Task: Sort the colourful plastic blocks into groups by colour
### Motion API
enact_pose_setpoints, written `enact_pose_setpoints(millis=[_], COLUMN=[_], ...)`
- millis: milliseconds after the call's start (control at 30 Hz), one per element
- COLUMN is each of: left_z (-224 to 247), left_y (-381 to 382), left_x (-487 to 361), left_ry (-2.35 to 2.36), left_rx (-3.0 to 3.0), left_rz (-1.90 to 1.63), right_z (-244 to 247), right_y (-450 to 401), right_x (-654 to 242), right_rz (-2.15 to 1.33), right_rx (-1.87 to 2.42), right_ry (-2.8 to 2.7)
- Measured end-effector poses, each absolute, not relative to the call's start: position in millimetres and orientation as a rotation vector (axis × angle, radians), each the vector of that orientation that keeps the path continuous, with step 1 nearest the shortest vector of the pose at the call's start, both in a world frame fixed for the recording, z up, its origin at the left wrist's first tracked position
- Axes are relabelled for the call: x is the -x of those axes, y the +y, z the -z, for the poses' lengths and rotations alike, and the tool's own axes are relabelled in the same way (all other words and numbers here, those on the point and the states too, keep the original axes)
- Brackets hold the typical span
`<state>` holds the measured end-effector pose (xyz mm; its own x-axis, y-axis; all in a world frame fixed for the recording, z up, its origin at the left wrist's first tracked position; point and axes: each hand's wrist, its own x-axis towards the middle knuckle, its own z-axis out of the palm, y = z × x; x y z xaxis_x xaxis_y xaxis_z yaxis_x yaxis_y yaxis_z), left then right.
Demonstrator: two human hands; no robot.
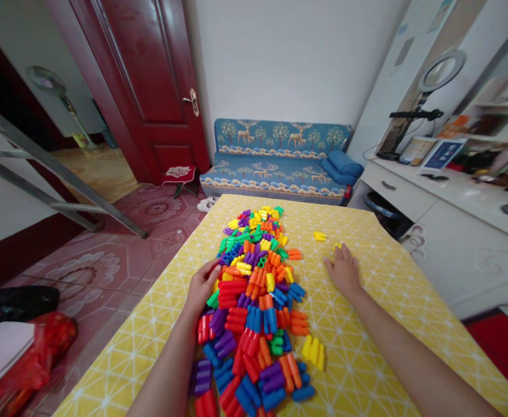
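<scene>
Yellow table (358,220), a long heap (254,313) of coloured pieces, the left hand (202,286) and right hand (344,272) well apart.

The table's near side and the heap's near end are cut off at the bottom of the view. The heap runs lengthwise, its pieces overlapping so that many show only in part. The left hand is at the heap's left side, fingers curved, their tips partly lost among the pieces; I cannot tell whether they grip one. The right hand is to the right of the heap, fingertips at a yellow piece (337,246) mostly hidden by them; whether they clasp it, I cannot tell. Left of that, a loose yellow pair (320,236) lies in plain view.
</scene>
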<state>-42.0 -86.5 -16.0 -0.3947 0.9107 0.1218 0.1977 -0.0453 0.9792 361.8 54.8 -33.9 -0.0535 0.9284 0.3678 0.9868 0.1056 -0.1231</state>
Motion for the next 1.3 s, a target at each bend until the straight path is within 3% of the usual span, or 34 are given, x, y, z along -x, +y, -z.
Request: enact_pose_setpoints(millis=[400,967,1167,1300], left_z=[19.6,19.5,18.9,19.8], left_y=[-86.2,-87.3,-87.1,-87.1], left_x=[43.6,43.6,42.6,43.3], left_ry=[1.614,1.628,1.638,1.631], left_rx=[-1.214,-1.237,-1.243,-1.241], left_rz=[-1.492,-1.468,-1.475,-1.478], right_z=[41.1,34.2,24.7,20.9], right_y=[120.4,131.9,117.4,109.5], right_x=[-366.7,-354.6,-340.5,-299.5], right_rz=[0.013,-0.036,0.089,-0.224], right_rx=[1.999,1.883,1.447,1.198], right_ry=[-1.999,-2.095,-2.004,-1.99])
